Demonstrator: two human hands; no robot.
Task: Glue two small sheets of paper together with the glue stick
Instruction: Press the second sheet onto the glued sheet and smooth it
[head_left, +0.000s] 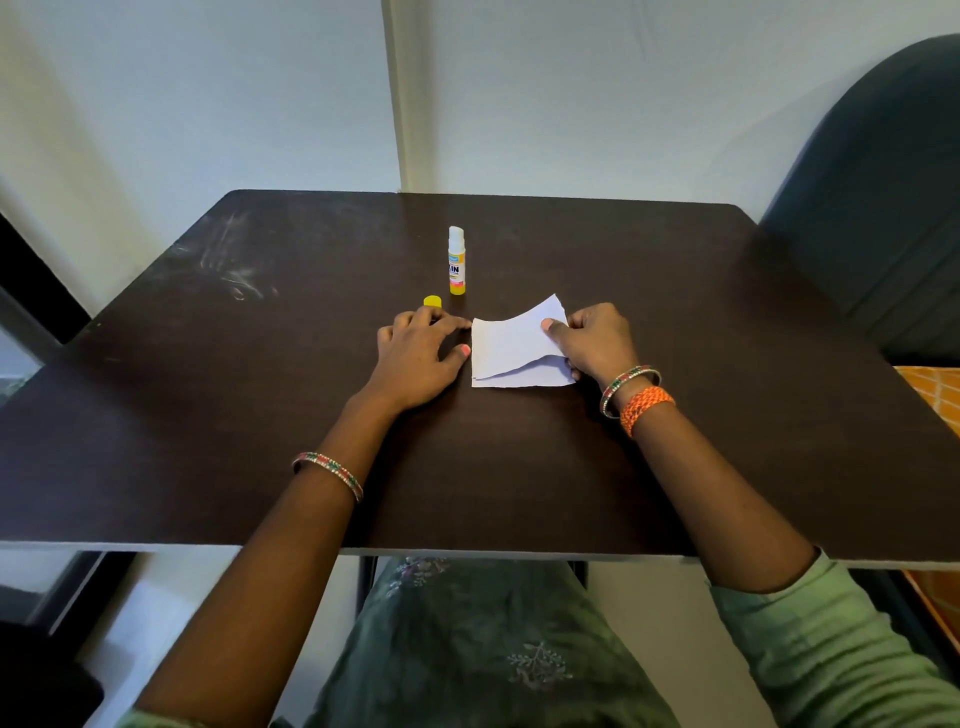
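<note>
Paper (511, 340) at frame centre: right hand (592, 340) pinches the top sheet, lifted above the bottom sheet (524, 378); left hand (421, 353) rests spread, empty. Next, probably pressing it flat, edges matched.

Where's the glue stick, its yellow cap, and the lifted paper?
Uncapped yellow glue stick (456, 265): head view, label.
Small yellow plastic cap (432, 301): head view, top.
Lifted white paper sheet (511, 340): head view, middle.

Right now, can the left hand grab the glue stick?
Probably yes. The left hand lies empty on the table, and the uncapped glue stick stands just beyond it. Only the yellow cap sits nearby.
</note>
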